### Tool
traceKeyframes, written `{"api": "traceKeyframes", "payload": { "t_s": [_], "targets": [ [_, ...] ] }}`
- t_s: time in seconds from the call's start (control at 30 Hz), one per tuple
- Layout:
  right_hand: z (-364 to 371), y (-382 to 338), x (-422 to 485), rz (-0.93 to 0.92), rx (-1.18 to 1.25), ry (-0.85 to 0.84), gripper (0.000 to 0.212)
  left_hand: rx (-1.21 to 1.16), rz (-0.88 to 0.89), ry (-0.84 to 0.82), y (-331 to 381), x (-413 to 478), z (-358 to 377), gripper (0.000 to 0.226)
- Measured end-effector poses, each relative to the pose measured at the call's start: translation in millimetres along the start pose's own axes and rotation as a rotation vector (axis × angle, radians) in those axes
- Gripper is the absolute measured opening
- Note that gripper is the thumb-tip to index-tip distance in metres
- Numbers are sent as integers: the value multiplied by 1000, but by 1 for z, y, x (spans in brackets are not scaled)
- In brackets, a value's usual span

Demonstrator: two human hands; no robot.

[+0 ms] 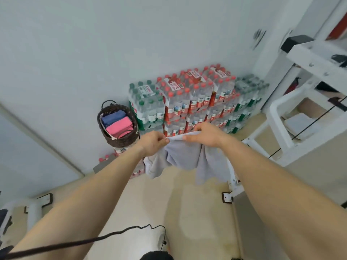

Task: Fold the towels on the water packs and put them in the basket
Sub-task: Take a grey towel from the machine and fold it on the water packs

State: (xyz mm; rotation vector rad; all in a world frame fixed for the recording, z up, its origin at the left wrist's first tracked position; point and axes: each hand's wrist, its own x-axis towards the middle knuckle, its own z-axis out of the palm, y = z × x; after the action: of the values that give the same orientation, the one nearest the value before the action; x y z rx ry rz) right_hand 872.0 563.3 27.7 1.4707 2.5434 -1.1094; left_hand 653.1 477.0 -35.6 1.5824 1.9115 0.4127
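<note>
Head view, looking forward and down. Stacked water packs [195, 98] stood against the pale wall [75, 53] at 12 o'clock from the hands: red-capped packs in the middle, green-capped ones on either flank. A dark woven basket [129, 139] sat at 10 o'clock, just beside the green-capped packs, and held a folded blue towel [113, 117] and a folded pink towel [119, 127] lying side by side. More red-capped bottles [105, 158] showed just below the basket. A white metal frame [300, 102] filled the 2 to 3 o'clock side. A black cable [93, 239] crossed the beige floor [197, 212] at 7 o'clock. The hands and the cloth hid the lower front of the stack, and both forearms covered much of the floor.

The left hand [153, 142] pinched the top edge of a grey towel [184, 156] between thumb and fingers. The right hand [204, 136] gripped the same edge with curled fingers, close to the left. The towel was held in the air in front of the packs, clear of the basket. Its held edge ran from 9 to 3 o'clock, rising slightly towards 3. Its visible length hung in loose folds towards 6 o'clock.
</note>
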Motion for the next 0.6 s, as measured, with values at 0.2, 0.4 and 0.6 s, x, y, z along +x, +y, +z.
{"api": "traceKeyframes", "payload": {
  "t_s": [0.2,0.4,0.6],
  "targets": [
    [-42,-7,95,17,69,-3,24,-292,2,-161,10,86,-30,43],
    [-85,-2,168,-76,149,-35,15,-399,113,-169,40,179,-51,30],
    [-141,21,250,-81,182,-19,27,-419,10,-109,57,263,-66,16]
  ]
}}
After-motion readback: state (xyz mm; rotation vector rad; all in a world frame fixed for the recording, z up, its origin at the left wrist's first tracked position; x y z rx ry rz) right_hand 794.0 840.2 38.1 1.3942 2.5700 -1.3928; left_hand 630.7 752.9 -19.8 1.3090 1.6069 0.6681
